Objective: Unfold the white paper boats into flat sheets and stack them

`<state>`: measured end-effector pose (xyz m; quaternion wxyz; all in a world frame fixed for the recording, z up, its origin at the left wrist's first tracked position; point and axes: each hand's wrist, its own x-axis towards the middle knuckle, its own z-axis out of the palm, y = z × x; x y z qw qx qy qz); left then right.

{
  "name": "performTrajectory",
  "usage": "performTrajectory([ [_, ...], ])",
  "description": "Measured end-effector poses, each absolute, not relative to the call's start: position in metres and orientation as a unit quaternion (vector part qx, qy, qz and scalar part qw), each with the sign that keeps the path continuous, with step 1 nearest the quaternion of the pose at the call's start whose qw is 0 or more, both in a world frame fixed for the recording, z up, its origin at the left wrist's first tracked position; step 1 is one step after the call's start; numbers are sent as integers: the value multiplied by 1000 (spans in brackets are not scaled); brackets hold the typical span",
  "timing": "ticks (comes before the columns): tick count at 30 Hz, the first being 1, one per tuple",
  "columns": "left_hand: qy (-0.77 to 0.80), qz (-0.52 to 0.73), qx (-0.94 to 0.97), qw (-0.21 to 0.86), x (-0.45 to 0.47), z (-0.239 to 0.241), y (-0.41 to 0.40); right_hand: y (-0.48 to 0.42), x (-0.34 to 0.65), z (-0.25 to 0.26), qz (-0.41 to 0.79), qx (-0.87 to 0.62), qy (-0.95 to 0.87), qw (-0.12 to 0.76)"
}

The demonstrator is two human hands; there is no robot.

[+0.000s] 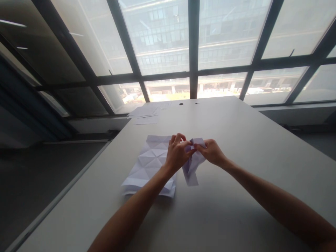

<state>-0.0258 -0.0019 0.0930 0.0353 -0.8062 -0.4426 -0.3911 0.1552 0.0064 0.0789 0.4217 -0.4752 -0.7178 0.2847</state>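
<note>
We hold a small folded piece of white paper (193, 164) between both hands, just above the counter (236, 147). Our left hand (177, 151) pinches its upper left part with fingers curled tight around it, and our right hand (211, 151) pinches the upper right part, thumb and fingertips closed on the paper. The two hands nearly touch above the folded piece, and its lower end hangs down toward the counter.

Just left of the folded piece lies a larger creased sheet (149, 162), flat on the counter, marked all over with a grid of triangular folds; our left forearm crosses its right edge. Well beyond the folded piece, toward the far edge of the counter, lie a few loose plain sheets (145, 113), and near them two small dark round spots (181, 104). Past the counter's far edge stands a wall of large windows (168, 45) with dark frames.
</note>
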Motion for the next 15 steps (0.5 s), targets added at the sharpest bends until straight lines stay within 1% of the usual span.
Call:
performTrajectory([
  [4, -447, -390, -804, 37, -25, 95, -4, -2, 153, 88, 221, -478, -754, 392],
  [7, -439, -424, -792, -23, -25, 97, -3, -1, 155, 91, 179, -510, -759, 363],
  [9, -431, -448, -776, -108, -25, 98, -1, 2, 159, 92, 164, -530, -758, 344],
  [11, -422, -466, -747, -217, -26, 99, 3, 7, 163, 92, 158, -539, -758, 331],
  [15, -413, -499, -628, -432, -31, 97, 13, 16, 171, 88, 166, -535, -760, 329],
])
